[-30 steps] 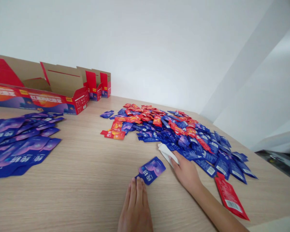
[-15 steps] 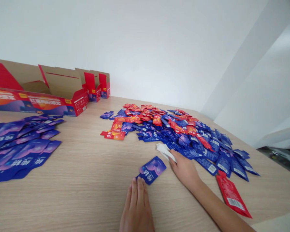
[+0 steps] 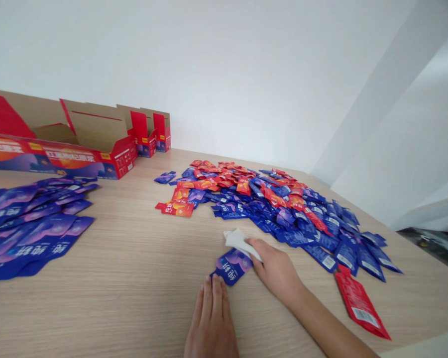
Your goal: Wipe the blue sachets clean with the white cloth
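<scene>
A blue and purple pouch [image 3: 229, 268] lies flat on the wooden table in front of me. My left hand [image 3: 212, 313] rests with its fingers stretched out, the fingertips on the pouch's near edge. A crumpled white tissue [image 3: 239, 241] is pinched in my right hand [image 3: 274, 263]. The tissue hangs over the far right part of the pouch, covering its upper corner; whether it touches the surface I cannot tell. A red pouch [image 3: 360, 301] with a barcode lies to the right of my right forearm.
A large heap of blue and red pouches [image 3: 283, 214] spreads behind my right hand. At the left lie overlapping blue pouches [image 3: 33, 233]. Open red cartons [image 3: 85, 164] stand along the wall at the back left. A dark object [image 3: 436, 243] shows beyond the table's right edge.
My right hand has moved left and a little nearer with the tissue, from beside the heap to over the blue pouch. My left hand has stayed in place.
</scene>
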A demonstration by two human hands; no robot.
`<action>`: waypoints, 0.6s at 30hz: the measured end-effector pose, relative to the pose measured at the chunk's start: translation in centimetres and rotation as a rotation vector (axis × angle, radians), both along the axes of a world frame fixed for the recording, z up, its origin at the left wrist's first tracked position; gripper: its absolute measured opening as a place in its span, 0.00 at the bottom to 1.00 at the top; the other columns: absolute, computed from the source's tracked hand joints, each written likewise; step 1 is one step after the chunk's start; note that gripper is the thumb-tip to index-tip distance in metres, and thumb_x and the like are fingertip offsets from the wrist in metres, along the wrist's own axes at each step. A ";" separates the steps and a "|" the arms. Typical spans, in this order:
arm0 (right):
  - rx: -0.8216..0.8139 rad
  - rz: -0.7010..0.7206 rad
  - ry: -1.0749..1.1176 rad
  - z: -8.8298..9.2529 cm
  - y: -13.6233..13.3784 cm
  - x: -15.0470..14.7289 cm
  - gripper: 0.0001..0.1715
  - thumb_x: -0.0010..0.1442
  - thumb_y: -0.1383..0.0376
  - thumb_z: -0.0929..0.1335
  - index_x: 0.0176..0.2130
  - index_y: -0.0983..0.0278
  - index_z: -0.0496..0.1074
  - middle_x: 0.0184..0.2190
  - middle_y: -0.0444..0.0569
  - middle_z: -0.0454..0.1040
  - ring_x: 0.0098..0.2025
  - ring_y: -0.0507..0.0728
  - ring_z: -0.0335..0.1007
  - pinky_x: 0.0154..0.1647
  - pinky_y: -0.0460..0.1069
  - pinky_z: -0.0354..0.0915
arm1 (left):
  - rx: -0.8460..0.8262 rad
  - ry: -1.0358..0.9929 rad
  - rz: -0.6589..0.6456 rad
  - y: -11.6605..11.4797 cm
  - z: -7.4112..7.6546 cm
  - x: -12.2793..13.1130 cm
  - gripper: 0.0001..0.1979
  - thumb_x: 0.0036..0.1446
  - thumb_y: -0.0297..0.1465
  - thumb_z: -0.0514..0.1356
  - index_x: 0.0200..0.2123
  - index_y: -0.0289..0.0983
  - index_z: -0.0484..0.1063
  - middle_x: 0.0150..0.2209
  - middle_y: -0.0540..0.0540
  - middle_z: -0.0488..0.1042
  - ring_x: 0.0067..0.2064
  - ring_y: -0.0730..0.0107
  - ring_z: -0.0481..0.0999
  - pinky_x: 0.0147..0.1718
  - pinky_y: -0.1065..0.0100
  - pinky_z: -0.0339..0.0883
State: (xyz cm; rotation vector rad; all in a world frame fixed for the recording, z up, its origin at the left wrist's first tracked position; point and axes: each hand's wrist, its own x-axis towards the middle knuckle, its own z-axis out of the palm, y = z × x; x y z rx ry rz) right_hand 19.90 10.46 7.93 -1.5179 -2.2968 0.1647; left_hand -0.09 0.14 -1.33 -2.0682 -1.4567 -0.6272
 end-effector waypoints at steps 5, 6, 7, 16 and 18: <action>0.030 -0.180 0.015 0.5 0.3 2.0 0.18 0.73 0.64 0.59 0.52 0.60 0.74 0.40 0.51 0.83 0.40 0.62 0.82 0.39 0.52 0.72 | 0.025 -0.024 0.029 0.3 -0.3 0.5 0.25 0.60 0.34 0.56 0.56 0.30 0.78 0.58 0.39 0.80 0.61 0.54 0.76 0.57 0.60 0.73; 0.030 -0.152 0.043 0.6 -0.4 1.4 0.18 0.73 0.63 0.59 0.53 0.59 0.73 0.40 0.50 0.83 0.40 0.61 0.82 0.40 0.51 0.72 | 0.031 -0.027 0.032 0.4 -0.4 0.6 0.25 0.60 0.34 0.56 0.56 0.30 0.78 0.58 0.39 0.80 0.61 0.54 0.75 0.57 0.60 0.73; 0.028 -0.085 0.076 0.8 -1.2 0.5 0.18 0.74 0.63 0.59 0.55 0.59 0.73 0.42 0.49 0.83 0.43 0.60 0.82 0.42 0.50 0.72 | 0.035 -0.029 0.031 0.4 -0.5 0.6 0.24 0.60 0.33 0.56 0.56 0.30 0.78 0.58 0.38 0.80 0.61 0.54 0.75 0.57 0.60 0.73; -0.023 0.187 -0.101 0.6 -1.8 -2.8 0.25 0.66 0.72 0.67 0.61 0.60 0.73 0.53 0.53 0.81 0.52 0.59 0.79 0.53 0.51 0.72 | 0.027 -0.027 0.003 0.3 0.2 0.1 0.25 0.62 0.36 0.56 0.56 0.29 0.78 0.57 0.38 0.80 0.60 0.54 0.76 0.56 0.60 0.73; -0.021 0.003 -0.105 0.4 -0.5 -0.7 0.25 0.66 0.71 0.66 0.60 0.60 0.73 0.55 0.54 0.80 0.51 0.60 0.80 0.53 0.51 0.72 | 0.026 -0.027 -0.005 0.2 0.1 0.1 0.26 0.62 0.37 0.55 0.57 0.28 0.77 0.58 0.37 0.80 0.61 0.53 0.76 0.57 0.60 0.73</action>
